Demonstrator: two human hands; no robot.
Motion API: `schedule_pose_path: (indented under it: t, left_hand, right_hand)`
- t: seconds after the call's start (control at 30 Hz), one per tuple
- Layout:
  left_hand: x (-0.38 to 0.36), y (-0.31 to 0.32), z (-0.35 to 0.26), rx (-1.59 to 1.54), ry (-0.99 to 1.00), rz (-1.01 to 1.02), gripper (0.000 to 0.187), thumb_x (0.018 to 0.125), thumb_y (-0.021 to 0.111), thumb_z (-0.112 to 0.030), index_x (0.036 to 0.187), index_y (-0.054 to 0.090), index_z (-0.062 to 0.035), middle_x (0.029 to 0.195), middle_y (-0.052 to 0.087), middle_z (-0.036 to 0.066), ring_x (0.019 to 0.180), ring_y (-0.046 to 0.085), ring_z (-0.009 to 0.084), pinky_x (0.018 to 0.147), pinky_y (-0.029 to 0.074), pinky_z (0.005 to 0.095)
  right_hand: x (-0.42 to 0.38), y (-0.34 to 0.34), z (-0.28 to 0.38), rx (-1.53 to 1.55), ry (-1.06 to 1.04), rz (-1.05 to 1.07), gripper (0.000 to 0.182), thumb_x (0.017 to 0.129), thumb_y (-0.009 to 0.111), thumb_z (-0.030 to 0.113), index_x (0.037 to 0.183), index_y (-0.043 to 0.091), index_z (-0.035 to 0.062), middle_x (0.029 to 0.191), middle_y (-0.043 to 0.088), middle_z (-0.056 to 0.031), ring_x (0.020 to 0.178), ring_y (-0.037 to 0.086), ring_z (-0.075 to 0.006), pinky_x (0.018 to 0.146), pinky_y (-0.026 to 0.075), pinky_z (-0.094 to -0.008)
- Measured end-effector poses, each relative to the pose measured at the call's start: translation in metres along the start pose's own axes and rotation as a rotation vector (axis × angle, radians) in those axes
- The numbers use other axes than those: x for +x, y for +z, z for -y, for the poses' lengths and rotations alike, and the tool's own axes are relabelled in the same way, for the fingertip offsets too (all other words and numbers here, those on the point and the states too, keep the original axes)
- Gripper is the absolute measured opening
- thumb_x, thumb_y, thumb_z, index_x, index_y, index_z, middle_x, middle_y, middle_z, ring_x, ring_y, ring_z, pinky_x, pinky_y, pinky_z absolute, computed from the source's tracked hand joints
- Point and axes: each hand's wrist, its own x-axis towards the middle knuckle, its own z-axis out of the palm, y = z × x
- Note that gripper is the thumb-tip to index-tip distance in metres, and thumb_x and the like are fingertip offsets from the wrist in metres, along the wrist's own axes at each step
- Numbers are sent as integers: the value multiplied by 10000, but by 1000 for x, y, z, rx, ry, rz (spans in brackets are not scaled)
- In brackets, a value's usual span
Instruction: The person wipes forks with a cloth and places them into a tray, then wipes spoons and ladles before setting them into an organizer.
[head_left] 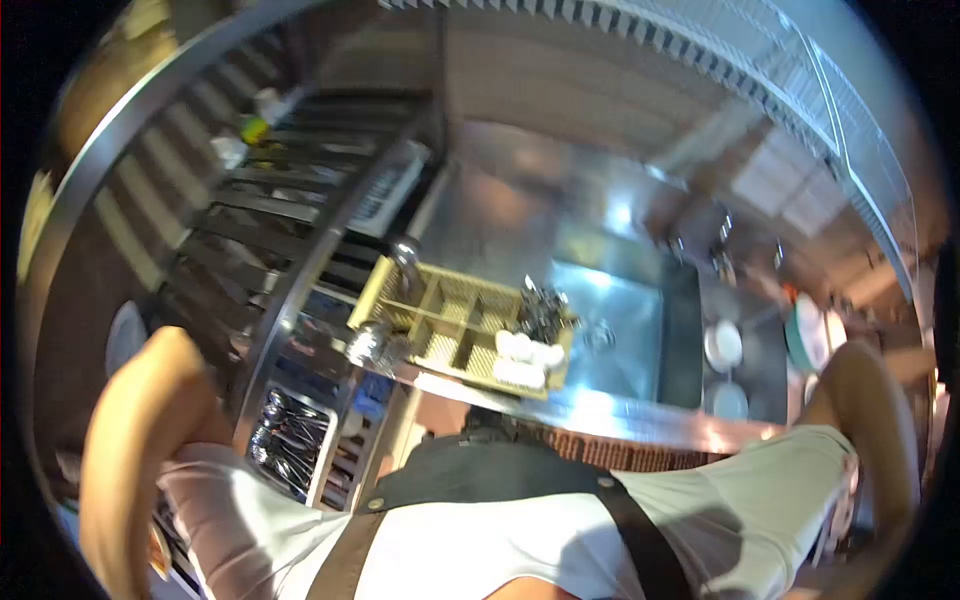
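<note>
Neither of my hands is in view. My bent left arm (140, 430) shows at the left edge, and my bent right arm (875, 430) at the right edge; both run out of the picture below. In front of my body, a beige compartment rack (436, 346) sits on the steel counter beside the sink. Upright dark-looking cutlery (543, 310) fills one compartment at its right end. Several white pieces (525, 358) lie at its front right corner. Metal containers (370, 345) stand at its left end.
A steel sink (625, 340) lies right of the rack, with white dishes (723, 346) beyond it. On the left are a slatted shelf (280, 205) and a tray of cutlery (290, 440) lower down. A wire shelf (800, 70) hangs at upper right.
</note>
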Motion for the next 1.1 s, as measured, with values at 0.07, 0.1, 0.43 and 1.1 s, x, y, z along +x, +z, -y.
schedule_pose_path:
  t: [0.07, 0.1, 0.43, 1.1]
  left_hand:
    - [15, 9, 29, -72, 62, 25, 195, 900, 533, -185, 776, 632, -72, 919, 663, 111, 913, 638, 247, 824, 496, 364]
    - [22, 14, 47, -100, 84, 44, 190, 897, 536, -185, 775, 630, -74, 913, 663, 108, 908, 639, 244, 824, 495, 363]
    - [65, 8, 96, -285, 227, 165, 143, 866, 570, -187, 763, 617, -98, 848, 657, 69, 852, 641, 212, 829, 491, 350]
    - [49, -35, 20, -112, 157, 261, 90, 805, 637, -190, 741, 591, -147, 718, 644, -7, 740, 646, 147, 840, 483, 324]
  right_hand:
    - [-10, 19, 34, -97, 122, -47, 159, 897, 554, 137, 845, 650, 22, 1001, 662, -146, 921, 649, -239, 781, 518, -333]
    - [-15, 30, 46, -111, 179, -86, 156, 895, 557, 139, 847, 651, 24, 996, 663, -145, 917, 651, -238, 777, 519, -333]
    - [-24, 99, 114, -213, 485, -356, 137, 877, 595, 160, 865, 658, 38, 947, 677, -126, 878, 666, -232, 742, 535, -334]
    - [10, 145, 121, -188, 721, -670, 146, 840, 669, 201, 901, 672, 68, 848, 704, -90, 801, 696, -221, 673, 566, -337]
